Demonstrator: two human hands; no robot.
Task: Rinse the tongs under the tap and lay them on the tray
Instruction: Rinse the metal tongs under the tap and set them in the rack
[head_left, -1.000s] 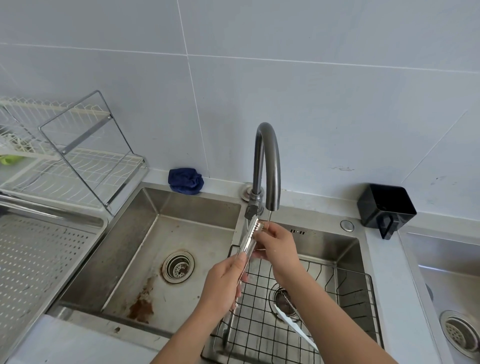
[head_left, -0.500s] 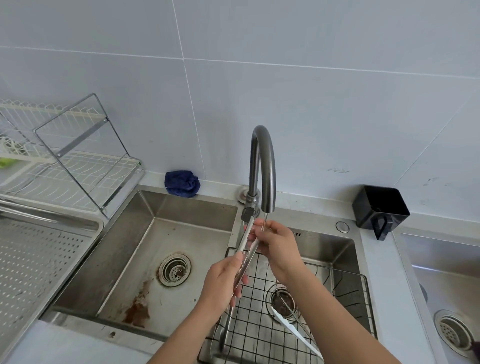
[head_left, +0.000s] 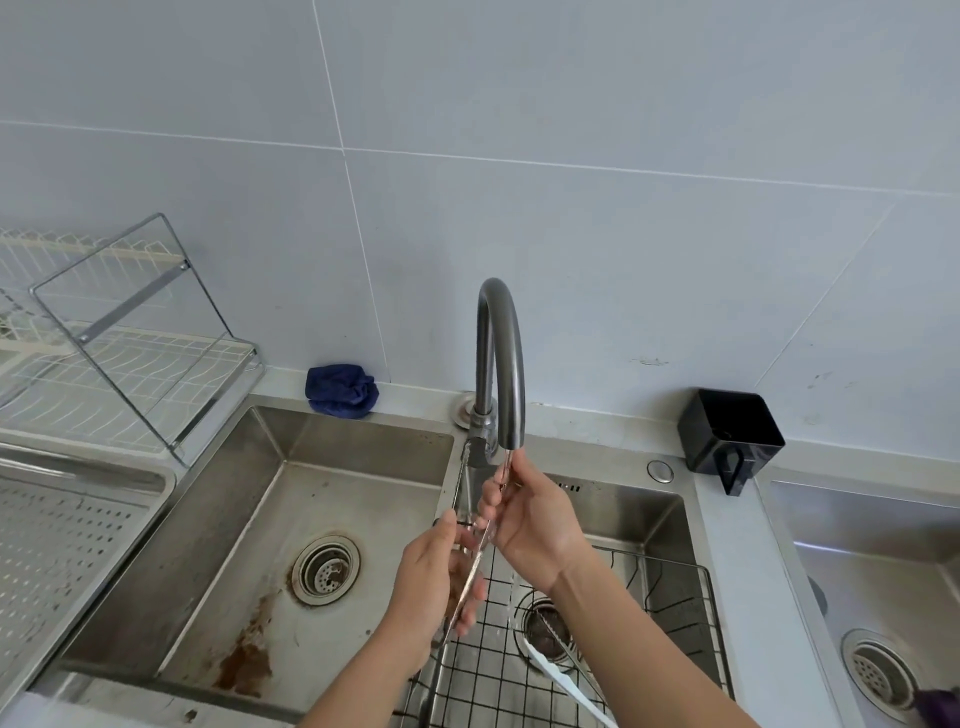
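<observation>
Slim, shiny steel tongs (head_left: 480, 552) slant up beneath the spout of the curved, brushed-grey gooseneck tap (head_left: 501, 353), above the black wire grid (head_left: 498, 680) in the right-hand basin. The left hand (head_left: 434, 587) curls round their lower end. The right hand (head_left: 537, 525) pinches the upper tips, where a thin water stream (head_left: 513, 587) falls. The perforated metal tray (head_left: 62, 545) lies well apart at the counter's left edge.

I face a grey tiled wall (head_left: 623, 130) (scuffed at right); steel sinks (head_left: 358, 447) sit below, a rack (head_left: 134, 302) left.
</observation>
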